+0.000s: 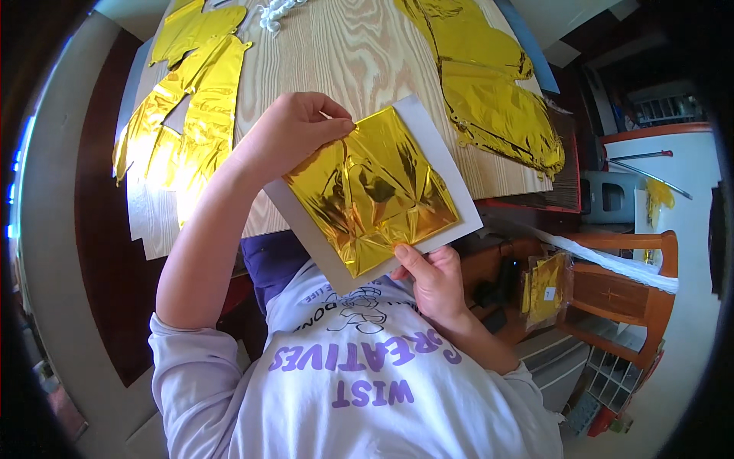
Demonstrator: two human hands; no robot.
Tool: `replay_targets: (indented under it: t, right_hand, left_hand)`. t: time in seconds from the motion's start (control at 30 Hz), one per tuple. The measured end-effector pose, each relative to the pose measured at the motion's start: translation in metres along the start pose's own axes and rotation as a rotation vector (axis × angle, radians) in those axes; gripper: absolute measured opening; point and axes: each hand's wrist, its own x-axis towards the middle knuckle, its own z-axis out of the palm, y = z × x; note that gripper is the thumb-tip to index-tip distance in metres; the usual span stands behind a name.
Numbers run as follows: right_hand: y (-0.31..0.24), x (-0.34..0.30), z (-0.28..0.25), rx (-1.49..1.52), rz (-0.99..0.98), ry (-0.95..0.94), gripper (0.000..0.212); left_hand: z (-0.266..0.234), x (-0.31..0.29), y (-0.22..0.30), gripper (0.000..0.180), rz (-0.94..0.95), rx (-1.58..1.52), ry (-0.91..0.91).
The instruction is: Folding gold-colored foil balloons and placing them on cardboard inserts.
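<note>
In front of my chest is a square white card (433, 139) with a folded, shiny gold foil balloon (375, 195) lying flat on it. The foil is creased, and its corners stop short of the card's edges in places. My left hand (302, 126) pinches the foil's upper left corner between thumb and fingers. From below, my right hand (434, 279) grips the near right edge, its thumb on top of the foil and card and its other fingers partly hidden underneath. Both are held tilted over the near edge of the wooden table (306, 69).
Flat, unfilled gold foil balloons lie at the table's left (210, 99) and right (497, 99). A bundle of white string (279, 11) rests at the far side. On the right stand a wooden chair (619, 294) and a clear packet of folded gold foil (547, 291).
</note>
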Motion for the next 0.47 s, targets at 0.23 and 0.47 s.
replay_targets:
  t: [0.23,0.47]
  right_hand:
    - [0.003,0.001,-0.003,-0.032,-0.036,-0.002,0.017]
    - [0.003,0.001,-0.005,0.023,0.010,0.004,0.022]
  left_hand:
    - [0.001,-0.002,0.000,0.035,-0.022,0.109,0.047]
    - [-0.002,-0.005,0.023,0.036,-0.026,0.109,-0.009]
